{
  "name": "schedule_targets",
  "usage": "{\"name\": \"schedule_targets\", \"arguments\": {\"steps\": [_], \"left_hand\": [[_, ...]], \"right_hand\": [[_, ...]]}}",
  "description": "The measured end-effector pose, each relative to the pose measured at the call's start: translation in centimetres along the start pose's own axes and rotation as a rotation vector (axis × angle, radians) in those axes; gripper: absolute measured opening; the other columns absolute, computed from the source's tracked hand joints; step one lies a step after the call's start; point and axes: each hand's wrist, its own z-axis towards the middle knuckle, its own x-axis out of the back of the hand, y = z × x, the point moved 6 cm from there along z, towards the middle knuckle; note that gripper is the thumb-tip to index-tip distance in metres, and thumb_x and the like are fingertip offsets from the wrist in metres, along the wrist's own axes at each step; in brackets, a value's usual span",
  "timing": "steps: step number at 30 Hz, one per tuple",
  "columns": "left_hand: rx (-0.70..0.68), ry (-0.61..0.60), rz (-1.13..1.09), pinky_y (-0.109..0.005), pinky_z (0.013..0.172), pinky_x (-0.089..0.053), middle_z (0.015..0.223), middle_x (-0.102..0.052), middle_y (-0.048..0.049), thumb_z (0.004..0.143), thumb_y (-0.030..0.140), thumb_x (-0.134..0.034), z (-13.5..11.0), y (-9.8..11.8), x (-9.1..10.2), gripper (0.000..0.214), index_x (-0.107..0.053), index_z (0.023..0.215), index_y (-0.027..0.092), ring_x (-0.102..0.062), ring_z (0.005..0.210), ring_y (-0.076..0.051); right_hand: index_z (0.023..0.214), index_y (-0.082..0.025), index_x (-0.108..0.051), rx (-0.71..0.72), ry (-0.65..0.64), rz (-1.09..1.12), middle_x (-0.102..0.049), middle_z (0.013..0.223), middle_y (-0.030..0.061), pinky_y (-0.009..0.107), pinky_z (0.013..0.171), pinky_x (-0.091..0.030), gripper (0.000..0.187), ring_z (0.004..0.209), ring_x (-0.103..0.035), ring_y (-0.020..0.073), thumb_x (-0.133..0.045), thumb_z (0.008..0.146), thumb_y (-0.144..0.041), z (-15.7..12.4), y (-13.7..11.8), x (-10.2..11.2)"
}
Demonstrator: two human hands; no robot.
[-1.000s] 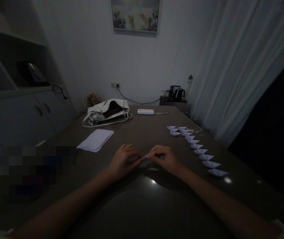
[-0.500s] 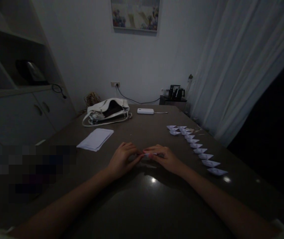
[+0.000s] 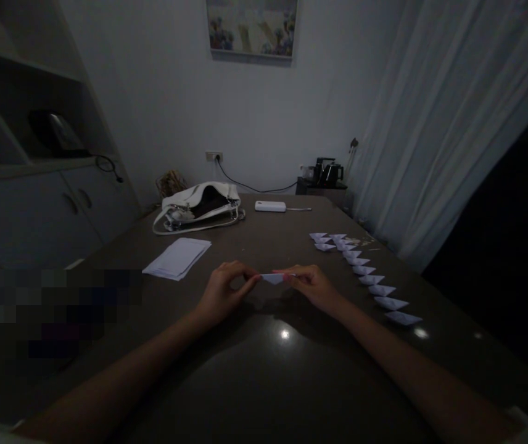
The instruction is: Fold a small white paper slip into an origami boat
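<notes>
You've lifted the paper boat (image 3: 275, 278) slightly and pulled it wider since a moment ago. Your left hand (image 3: 224, 292) and right hand (image 3: 311, 285) each pinch one end, the boat stretched between them. Finished boats (image 3: 369, 279) line up just right of your right hand.

A white handbag (image 3: 198, 206), power bank (image 3: 270, 206), paper stack (image 3: 177, 258) and kettle (image 3: 327, 172) sit around the table (image 3: 264, 370).
</notes>
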Motion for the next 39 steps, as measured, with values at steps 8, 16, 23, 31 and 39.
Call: {"name": "schedule_targets", "arguments": {"steps": [8, 16, 23, 31, 39], "left_hand": [[0.056, 0.027, -0.054, -0.026, 0.068, -0.044, 0.076, -0.067, -0.0032, 0.084, 0.029, -0.059, 0.2, -0.2, 0.3, 0.015, -0.066, 0.079, 0.016, -0.062, 0.072, -0.017], [-0.004, -0.031, -0.047, -0.028, 0.070, -0.041, 0.079, -0.070, -0.0024, 0.082, 0.026, -0.063, -0.1, -0.4, -0.3, 0.013, -0.071, 0.091, 0.021, -0.061, 0.070, -0.016], [0.035, -0.016, -0.031, -0.029, 0.072, -0.041, 0.077, -0.071, -0.0031, 0.082, 0.026, -0.061, 0.0, -0.2, 0.1, 0.012, -0.070, 0.080, 0.018, -0.061, 0.071, -0.017], [-0.008, -0.266, -0.137, -0.029, 0.077, -0.043, 0.091, -0.070, -0.0042, 0.089, 0.031, -0.053, -0.1, 1.1, -1.1, 0.028, -0.065, 0.112, 0.022, -0.061, 0.081, -0.017], [0.181, -0.362, -0.436, -0.031, 0.085, -0.045, 0.100, -0.068, -0.0075, 0.092, 0.035, -0.045, -0.7, 0.8, -2.5, 0.032, -0.066, 0.107, 0.016, -0.061, 0.095, -0.020]], "right_hand": [[0.096, -0.019, -0.074, -0.068, 0.091, 0.146, -0.073, 0.091, 0.0084, 0.034, 0.078, -0.050, 0.036, 0.086, -0.067, 0.0228, -0.063, 0.077, -0.047, 0.2, 1.5, 0.9], [0.095, -0.020, -0.074, -0.014, 0.084, 0.037, -0.073, 0.093, 0.0088, 0.033, 0.077, -0.049, 0.034, 0.087, -0.066, 0.0224, -0.061, 0.079, -0.046, 0.2, 0.9, 0.8], [0.091, -0.017, -0.074, -0.007, 0.199, -0.053, -0.070, 0.080, 0.0065, 0.024, 0.057, -0.044, 0.029, 0.069, -0.060, 0.0158, -0.064, 0.078, -0.042, 0.3, 1.3, 2.0], [0.089, -0.016, -0.073, -0.093, 0.044, 0.118, -0.066, 0.065, 0.0026, 0.020, 0.048, -0.040, 0.031, 0.054, -0.053, 0.0105, -0.067, 0.075, -0.042, 0.0, 1.4, 0.3], [0.087, -0.018, -0.074, -0.073, 0.029, 0.133, -0.068, 0.068, 0.0018, 0.019, 0.048, -0.040, 0.021, 0.053, -0.052, 0.0089, -0.067, 0.076, -0.034, -0.2, 0.8, -0.1]]}}
